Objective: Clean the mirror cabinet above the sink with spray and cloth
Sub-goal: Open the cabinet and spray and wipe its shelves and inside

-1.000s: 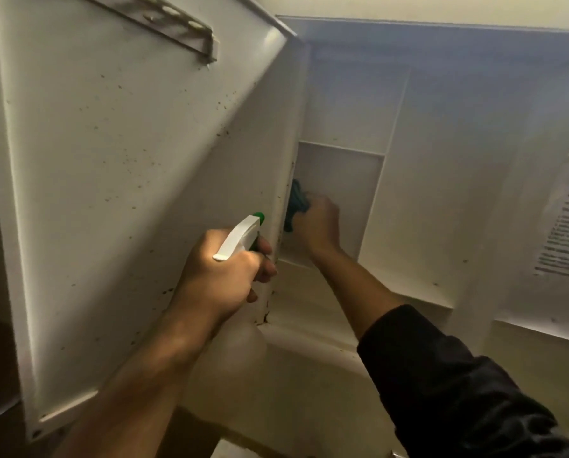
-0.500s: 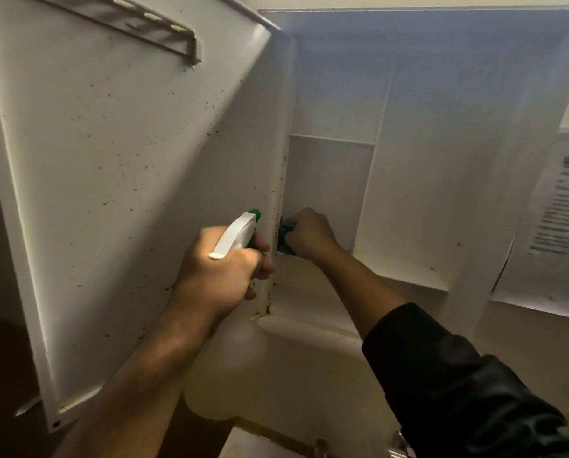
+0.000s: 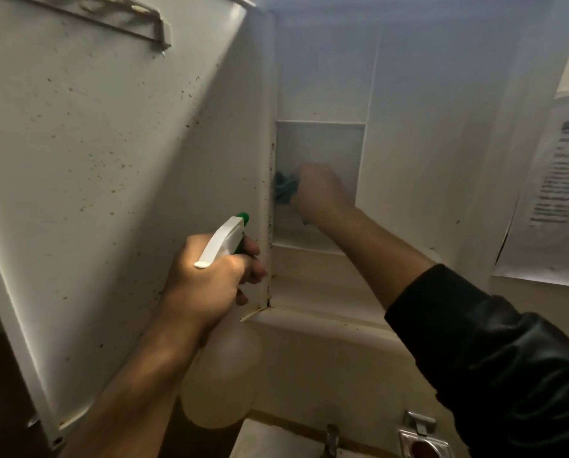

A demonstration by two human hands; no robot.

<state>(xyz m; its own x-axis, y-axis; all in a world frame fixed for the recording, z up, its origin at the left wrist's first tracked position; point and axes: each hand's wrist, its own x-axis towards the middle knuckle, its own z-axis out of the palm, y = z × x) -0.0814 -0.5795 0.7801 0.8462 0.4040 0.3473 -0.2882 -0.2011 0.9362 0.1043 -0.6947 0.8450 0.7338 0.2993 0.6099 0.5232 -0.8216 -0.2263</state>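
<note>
Currently the white metal mirror cabinet (image 3: 408,133) is open, its white door (image 3: 111,143) swung out to the left, inner face toward the camera. Door face is peppered with small brown specks; a metal rack strip (image 3: 134,18) is fixed near its top edge.

Left hand (image 3: 207,285) is wrapped around the neck of a translucent plastic spray bottle with a white trigger head and green nozzle (image 3: 227,241). Nozzle points up and right, toward the cabinet's hinge edge. Bottle body hangs below the fist, in front of the cabinet's lower lip. Fingers sit by the trigger; can't tell if it's squeezed.

Right hand (image 3: 319,190) is inside the cabinet, in the lower left compartment under the small shelf. It's closed on a bunched teal cloth (image 3: 284,188), which is pressed against the left inner wall right at the hinge side. Hand and cloth are motion-blurred. Dark grime spots run down that hinge edge, heaviest at the bottom corner. Right forearm is bare, with a black sleeve (image 3: 494,352) pushed up toward the elbow.

Right of the cabinet, a sheet of printed paper (image 3: 554,180) hangs on the wall, text unreadable. Bottom of view: a metal faucet (image 3: 331,438) and the edge of a white sink (image 3: 270,441).
</note>
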